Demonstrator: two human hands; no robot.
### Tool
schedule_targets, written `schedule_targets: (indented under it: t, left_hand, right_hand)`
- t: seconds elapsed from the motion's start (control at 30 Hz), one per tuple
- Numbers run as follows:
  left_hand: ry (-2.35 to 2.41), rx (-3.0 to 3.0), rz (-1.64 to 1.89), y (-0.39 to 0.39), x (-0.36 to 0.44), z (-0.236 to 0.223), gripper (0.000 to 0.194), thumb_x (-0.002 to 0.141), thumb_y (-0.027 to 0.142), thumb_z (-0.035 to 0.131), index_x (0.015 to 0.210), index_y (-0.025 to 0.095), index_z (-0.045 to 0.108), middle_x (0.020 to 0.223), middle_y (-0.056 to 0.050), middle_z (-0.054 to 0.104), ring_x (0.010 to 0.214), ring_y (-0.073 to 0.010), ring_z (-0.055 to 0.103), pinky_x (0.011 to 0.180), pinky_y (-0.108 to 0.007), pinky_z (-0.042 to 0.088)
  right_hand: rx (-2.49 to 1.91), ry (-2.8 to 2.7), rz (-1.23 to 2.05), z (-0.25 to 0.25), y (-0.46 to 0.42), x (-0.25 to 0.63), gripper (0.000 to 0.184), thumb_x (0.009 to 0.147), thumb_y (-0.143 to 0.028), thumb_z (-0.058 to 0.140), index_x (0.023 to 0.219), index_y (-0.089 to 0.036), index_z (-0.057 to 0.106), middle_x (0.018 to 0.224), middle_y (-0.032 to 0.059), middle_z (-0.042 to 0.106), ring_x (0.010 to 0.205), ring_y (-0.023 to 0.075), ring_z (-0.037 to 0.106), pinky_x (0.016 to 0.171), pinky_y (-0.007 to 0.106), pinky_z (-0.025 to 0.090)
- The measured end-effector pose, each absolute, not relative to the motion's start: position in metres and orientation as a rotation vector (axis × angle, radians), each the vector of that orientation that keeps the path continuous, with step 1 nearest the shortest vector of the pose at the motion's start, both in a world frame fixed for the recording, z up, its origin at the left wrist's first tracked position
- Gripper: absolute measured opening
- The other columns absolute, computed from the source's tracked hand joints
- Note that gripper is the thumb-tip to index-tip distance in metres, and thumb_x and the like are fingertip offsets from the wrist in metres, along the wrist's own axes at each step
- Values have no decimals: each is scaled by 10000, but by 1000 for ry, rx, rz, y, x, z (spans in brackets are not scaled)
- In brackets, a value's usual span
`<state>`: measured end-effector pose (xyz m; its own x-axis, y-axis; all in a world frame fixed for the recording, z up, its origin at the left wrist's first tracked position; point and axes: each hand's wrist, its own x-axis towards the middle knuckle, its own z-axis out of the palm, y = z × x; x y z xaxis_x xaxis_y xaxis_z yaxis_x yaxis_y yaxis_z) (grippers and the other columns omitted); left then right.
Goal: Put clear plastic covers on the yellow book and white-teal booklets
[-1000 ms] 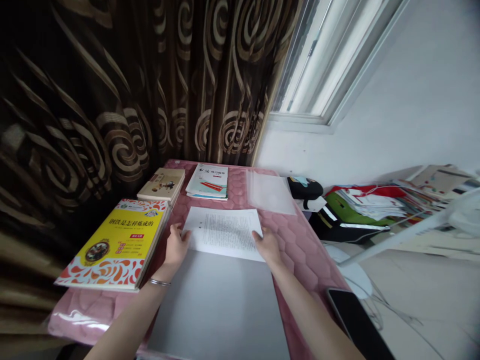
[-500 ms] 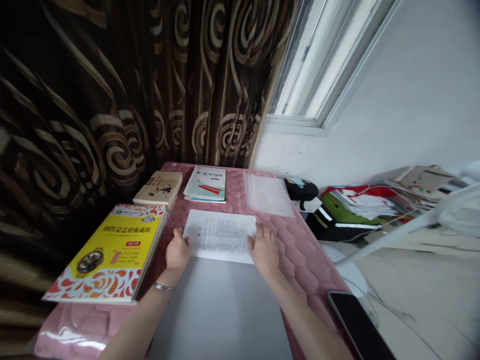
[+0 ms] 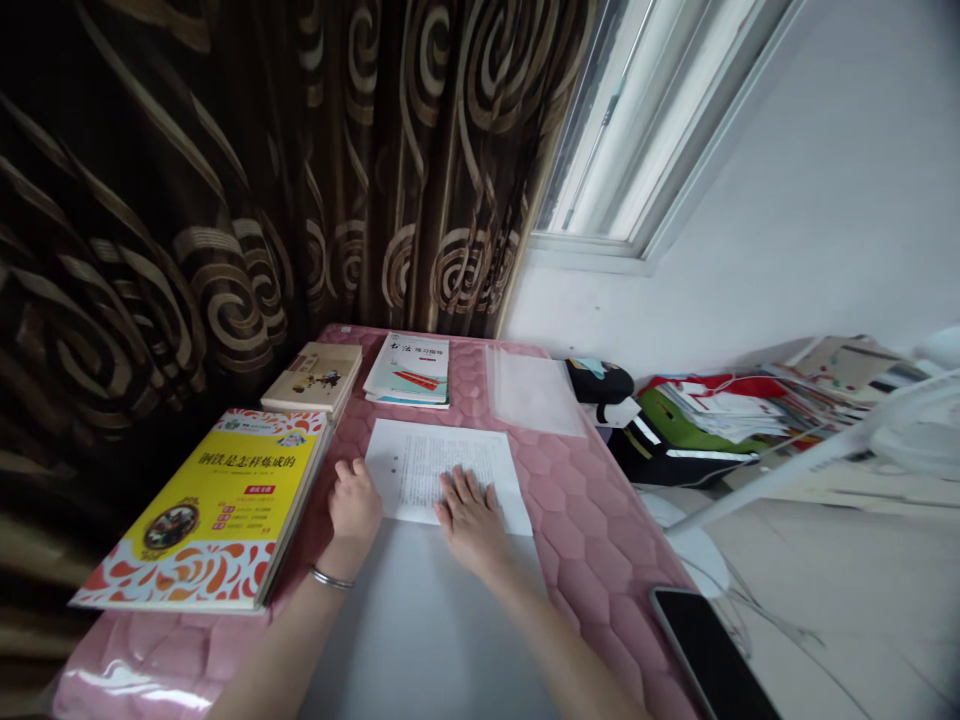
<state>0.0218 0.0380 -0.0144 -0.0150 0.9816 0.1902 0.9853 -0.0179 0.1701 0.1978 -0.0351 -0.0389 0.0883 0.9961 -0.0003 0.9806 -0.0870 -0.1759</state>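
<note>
A white printed sheet (image 3: 417, 455) lies across the far part of a flat grey panel (image 3: 431, 620). My right hand (image 3: 474, 520) is spread palm down on the sheet and hides part of its text and lower edge. At the sheet's left edge my left hand (image 3: 356, 505), with a silver bracelet on its wrist, is curled into a loose fist. Nothing shows between its fingers, and it rests against or just beside the paper. Left of that hand is a large yellow book (image 3: 217, 500) with red and white patterned borders.
Smaller tan books (image 3: 315, 375), a white and teal booklet (image 3: 409, 370) and a translucent folder (image 3: 532, 390) lie at the back of the pink quilted table (image 3: 566, 520). A phone (image 3: 712, 650) is at the right edge. Past it stand a white lamp (image 3: 810, 455) and piled papers (image 3: 727, 405).
My right hand has left the sheet's right edge and moved left onto its printed face, fingers spread. My left hand has curled up at the left edge. The sheet now lies flatter.
</note>
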Motion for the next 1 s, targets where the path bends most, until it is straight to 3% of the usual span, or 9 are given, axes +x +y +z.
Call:
schedule_targets:
  t: [0.1, 0.2, 0.3, 0.47, 0.73, 0.87, 1.0]
  left_hand:
    - [-1904, -2320, -381, 23, 41, -12, 480, 901, 76, 303, 1295, 117, 574, 1418, -244, 483, 1247, -352, 521, 963, -553, 439]
    - [-1558, -2752, -290, 9, 68, -17, 539, 902, 92, 322, 1398, 182, 513, 1515, -122, 435, 1429, -273, 330, 1142, -523, 275]
    - [-1444, -2962, -178, 8, 83, -27, 555, 933, 146, 298, 1481, 144, 390, 1561, -94, 355, 1464, -227, 265, 1191, -467, 209]
    - [-1538, -2913, -129, 24, 65, -35, 574, 968, 288, 308, 1531, 182, 277, 1605, -81, 216, 1483, -237, 208, 1205, -483, 167]
    - [-1790, -2735, -75, 40, 21, -32, 571, 978, 314, 307, 1528, 161, 283, 1603, -102, 197, 1480, -233, 214, 1205, -451, 182]
    - [-1880, -2623, -50, 39, 18, -31, 561, 977, 296, 284, 1521, 159, 297, 1596, -121, 220, 1470, -260, 248, 1191, -552, 150]
    - [-1939, -2424, 62, 35, 38, -27, 556, 961, 249, 300, 1475, 48, 369, 1558, -225, 281, 1465, -346, 232, 1158, -657, 12]
  right_hand:
    - [-2216, -2019, 180, -39, -36, 196, 559, 1020, -436, 218, 1523, -207, 301, 1599, 68, 194, 1488, 275, 160, 1182, 557, 109]
    - [-2196, -2041, 171, -41, -37, 197, 541, 1017, -356, 233, 1521, -177, 305, 1595, 84, 192, 1489, 281, 151, 1180, 558, 101]
    - [-2186, -2069, 187, -42, -37, 199, 538, 1001, -277, 252, 1523, -152, 293, 1592, 97, 196, 1489, 274, 146, 1183, 540, 108]
    - [-2214, -2056, 173, -41, -36, 200, 548, 1014, -335, 205, 1529, -162, 275, 1594, 65, 194, 1488, 237, 160, 1195, 506, 121]
    - [-2339, -1968, 133, -53, -46, 243, 586, 1011, -388, 223, 1530, -118, 266, 1599, 99, 174, 1485, 227, 164, 1197, 440, 165]
    - [-2392, -1920, 149, -55, -51, 258, 596, 1010, -380, 217, 1529, -89, 256, 1601, 115, 161, 1484, 228, 171, 1191, 424, 189]
    - [-2391, -1915, 149, -53, -51, 257, 603, 1007, -390, 219, 1529, -89, 256, 1601, 109, 161, 1485, 229, 168, 1195, 416, 180]
